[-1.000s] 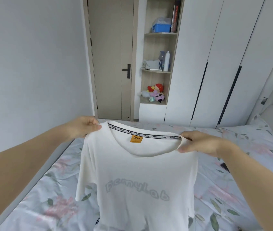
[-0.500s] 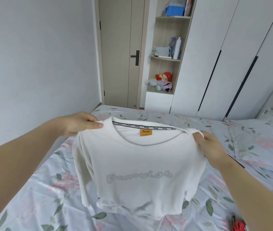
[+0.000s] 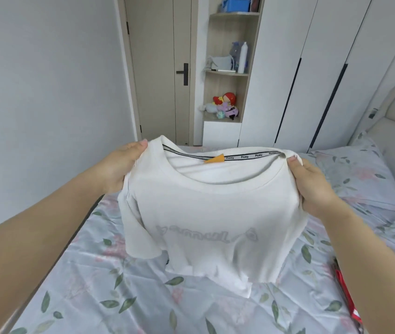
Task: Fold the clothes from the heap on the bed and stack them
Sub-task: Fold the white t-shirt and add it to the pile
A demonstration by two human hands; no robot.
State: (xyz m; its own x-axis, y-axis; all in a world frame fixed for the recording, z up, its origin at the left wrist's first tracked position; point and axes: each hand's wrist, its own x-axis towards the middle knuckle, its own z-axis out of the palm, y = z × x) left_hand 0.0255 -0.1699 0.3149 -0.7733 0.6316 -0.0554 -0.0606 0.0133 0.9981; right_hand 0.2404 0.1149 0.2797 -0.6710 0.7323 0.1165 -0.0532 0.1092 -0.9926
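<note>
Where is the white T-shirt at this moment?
In the head view the white T-shirt hangs mid-frame, the left hand gripping one shoulder and the right hand the other. Its hem seems to touch the bed.

Head view, forward-down, close over bed (image 3: 143, 297)

A closed beige door (image 3: 157, 68) has a dark handle. Left of it is a plain pale wall (image 3: 46, 80). Right of it are open wooden shelves (image 3: 227, 80), then white wardrobes (image 3: 312, 68). Before it lies a bed (image 3: 95, 297) with a flowered sheet.
</note>
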